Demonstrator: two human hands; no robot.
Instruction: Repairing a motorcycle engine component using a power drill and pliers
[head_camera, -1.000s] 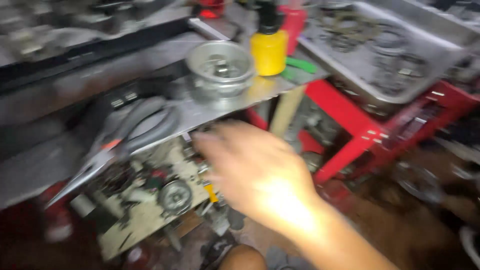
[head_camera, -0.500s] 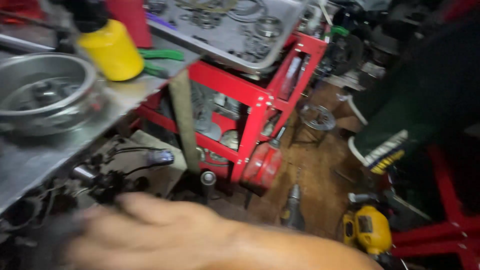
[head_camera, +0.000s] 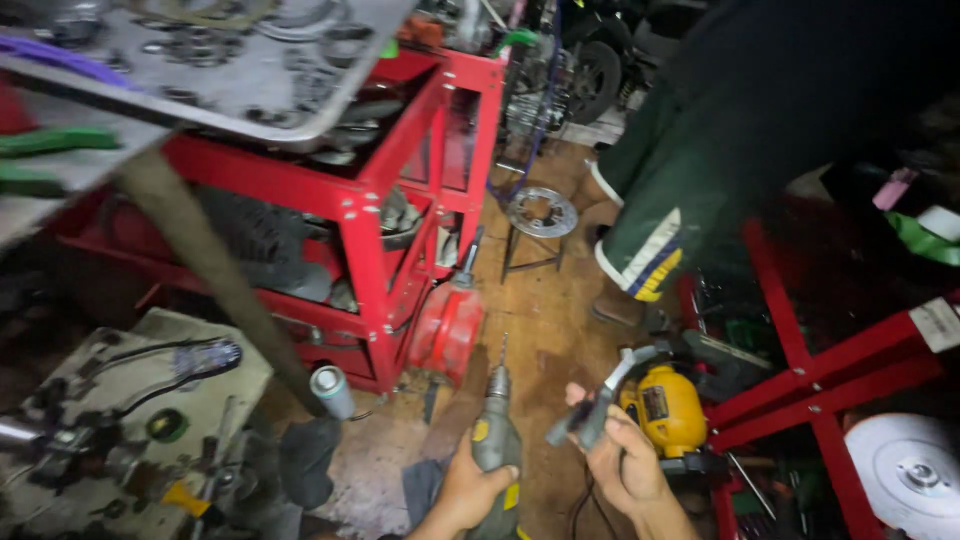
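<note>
This is a crowded workshop with a dirty wooden floor (head_camera: 545, 330): at the left a grey worktop (head_camera: 90, 175) holds a metal tray (head_camera: 250, 95) of parts, then comes a red cart (head_camera: 400, 200), and at the right another person (head_camera: 700, 150) in dark green stands by a red stand (head_camera: 850, 370). Low in the middle, the left hand (head_camera: 470, 490) is wrapped tight around a grey-green drill (head_camera: 497, 440) that stands up with its thin bit pointing at the floor ahead. Just beside it, the right hand (head_camera: 625, 465) is closed on a grey tool handle (head_camera: 590, 410), next to a yellow machine (head_camera: 665, 405) on the floor.

Drill (head_camera: 497, 440) on floor between cart (head_camera: 400, 215) at left and grinder (head_camera: 668, 408) at right; stool (head_camera: 540, 215) behind.
</note>
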